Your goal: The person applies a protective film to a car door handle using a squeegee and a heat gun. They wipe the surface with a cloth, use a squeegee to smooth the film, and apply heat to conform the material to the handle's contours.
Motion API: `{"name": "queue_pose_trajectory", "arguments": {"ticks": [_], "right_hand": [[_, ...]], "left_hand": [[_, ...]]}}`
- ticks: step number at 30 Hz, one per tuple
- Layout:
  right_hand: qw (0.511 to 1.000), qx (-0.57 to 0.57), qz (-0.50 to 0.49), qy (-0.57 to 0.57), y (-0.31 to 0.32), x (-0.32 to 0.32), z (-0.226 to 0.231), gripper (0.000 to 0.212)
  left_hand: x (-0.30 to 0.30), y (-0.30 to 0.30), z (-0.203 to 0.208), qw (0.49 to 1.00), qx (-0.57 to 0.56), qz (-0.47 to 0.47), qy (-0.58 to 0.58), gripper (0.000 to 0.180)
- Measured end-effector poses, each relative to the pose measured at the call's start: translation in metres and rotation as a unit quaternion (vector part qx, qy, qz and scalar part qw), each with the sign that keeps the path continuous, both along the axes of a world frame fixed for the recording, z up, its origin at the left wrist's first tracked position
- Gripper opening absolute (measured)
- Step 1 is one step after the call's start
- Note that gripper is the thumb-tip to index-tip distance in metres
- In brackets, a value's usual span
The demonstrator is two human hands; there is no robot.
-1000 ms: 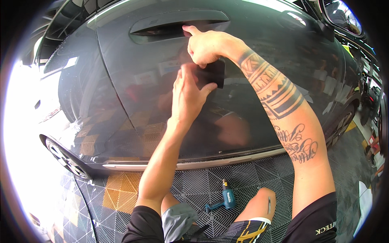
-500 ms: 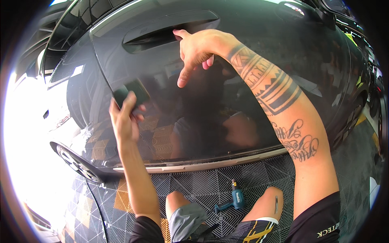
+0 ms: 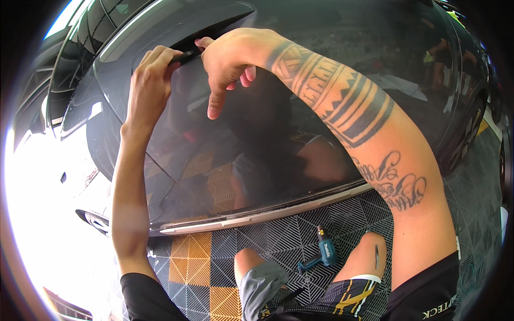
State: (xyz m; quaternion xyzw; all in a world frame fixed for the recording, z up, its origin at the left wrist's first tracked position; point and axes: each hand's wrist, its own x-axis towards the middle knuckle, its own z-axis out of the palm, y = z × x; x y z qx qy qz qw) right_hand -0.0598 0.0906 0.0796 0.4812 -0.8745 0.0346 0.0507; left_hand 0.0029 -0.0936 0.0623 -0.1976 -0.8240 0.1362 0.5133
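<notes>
Card [image 3: 186, 56] pinched in left hand [image 3: 150, 80], thumb against fingers, just left of right hand [image 3: 227, 58]. Right hand loosely open, wrist bent, thumb hanging, index tip at handle [image 3: 197, 28]; nothing seen held. Since half a second ago: left hand raised, card now nearly edge-on.

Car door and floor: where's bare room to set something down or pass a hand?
Set down: orange tiles between left sleeve and left knee. Pass: door between forearms, above sill. Crowded: handle, left hand and right hand close together; floor between knees, around power tool.
</notes>
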Motion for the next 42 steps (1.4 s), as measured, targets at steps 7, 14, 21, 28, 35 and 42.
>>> {"name": "queue_pose_trajectory", "arguments": {"ticks": [7, 14, 21, 28, 35, 42], "right_hand": [[1.0, 0.02, 0.004, 0.018, -0.005, 0.007, -0.002, 0.075], [1.0, 0.006, 0.012, 0.004, -0.006, 0.012, -0.004, 0.077], [1.0, 0.006, -0.004, 0.018, -0.003, 0.013, -0.005, 0.079], [1.0, -0.001, -0.01, 0.02, -0.001, 0.02, -0.006, 0.079], [0.999, 0.027, -0.003, 0.029, -0.004, 0.017, -0.003, 0.08], [0.999, 0.002, 0.001, 0.034, -0.004, 0.014, -0.006, 0.075]], "left_hand": [[-0.007, 0.014, 0.01, 0.995, -0.024, 0.096, 0.03, 0.007], [0.031, -0.004, 0.041, 0.999, 0.036, 0.017, -0.029, 0.021], [0.06, 0.017, 0.037, 0.998, -0.026, 0.06, -0.013, 0.016], [0.016, 0.002, 0.015, 0.987, -0.063, 0.15, -0.008, 0.008], [0.016, -0.015, 0.02, 0.976, -0.161, 0.147, 0.025, 0.012], [0.084, -0.02, 0.06, 0.998, 0.0, 0.041, -0.055, 0.018]]}}
